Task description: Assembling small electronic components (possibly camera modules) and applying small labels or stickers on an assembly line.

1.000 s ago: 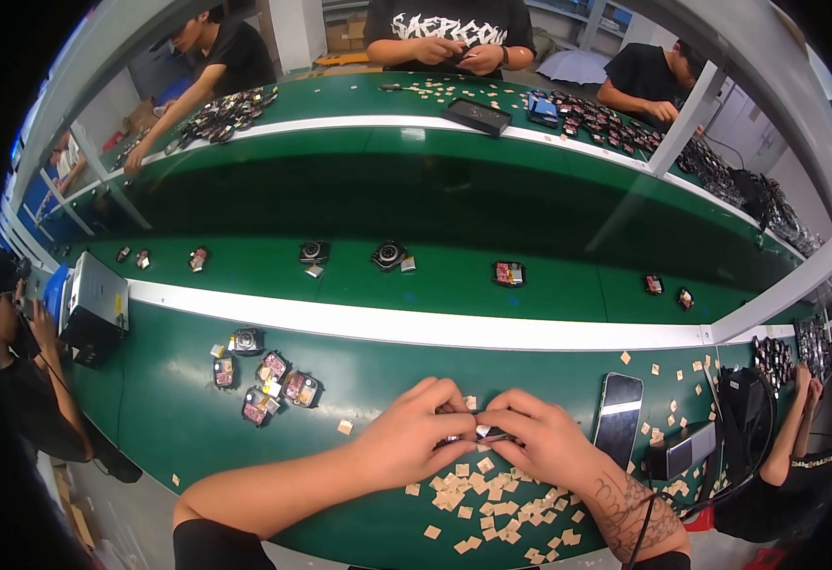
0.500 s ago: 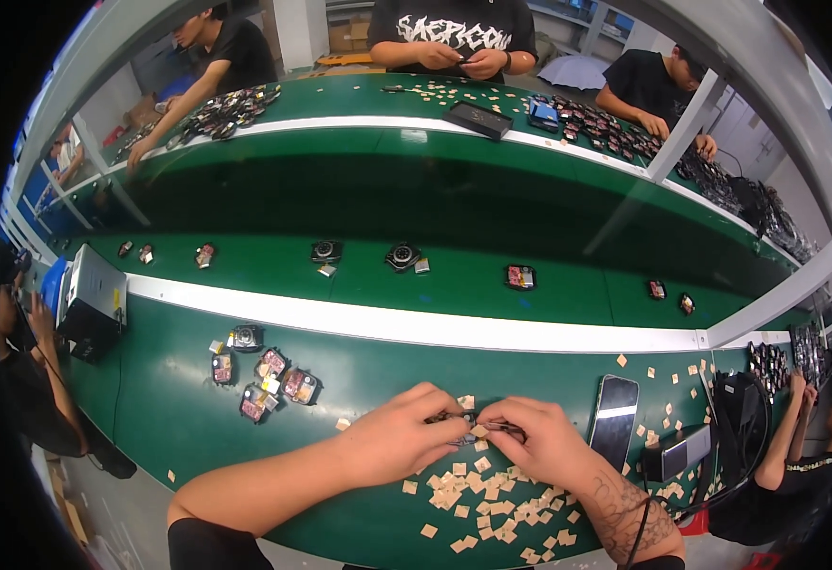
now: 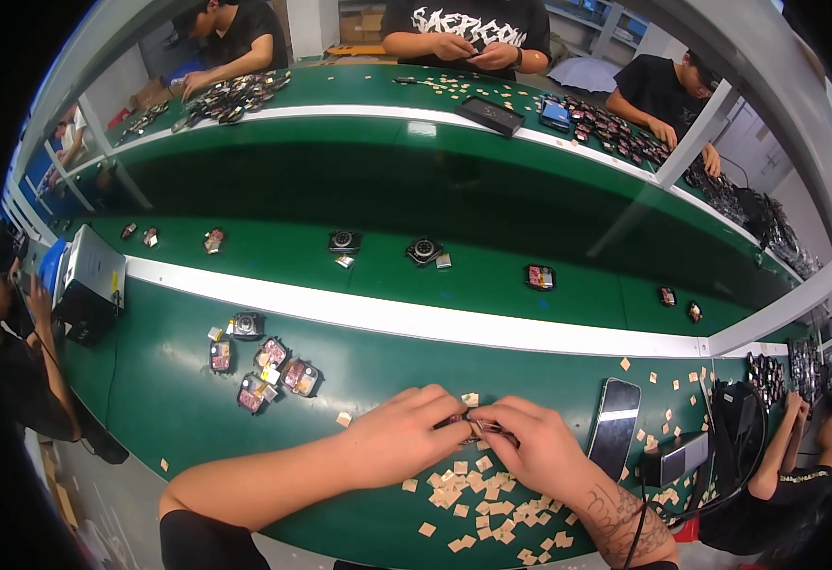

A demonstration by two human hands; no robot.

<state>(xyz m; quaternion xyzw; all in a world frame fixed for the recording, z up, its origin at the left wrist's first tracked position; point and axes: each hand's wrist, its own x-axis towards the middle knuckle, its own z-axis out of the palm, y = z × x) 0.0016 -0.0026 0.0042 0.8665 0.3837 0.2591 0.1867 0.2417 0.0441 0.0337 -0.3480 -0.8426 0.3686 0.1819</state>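
Observation:
My left hand [image 3: 423, 418] is closed around a small dark electronic unit [image 3: 456, 416], mostly hidden by the fingers. Against it, my right hand [image 3: 528, 432] pinches a thin dark tool [image 3: 497, 430] that looks like tweezers. A beige square piece shows between the two hands. Below them a loose heap of small beige squares [image 3: 492, 503] is spread over the green table. Off to the left lies a group of watch-like units [image 3: 300, 377], some with a reddish inside and a small silvery block beside them.
Right of my hands lie a phone [image 3: 615, 426] and a dark box [image 3: 675, 461] with a cable. Beyond a white rail [image 3: 406, 316], a green conveyor [image 3: 482, 261] carries spaced-out units. A metal box [image 3: 93, 285] stands far left. Co-workers sit opposite and at both sides.
Units on the conveyor have shifted right. My fingers have drawn slightly closer together around the unit. The co-worker at the far left has pulled an arm back from the conveyor edge toward a pile.

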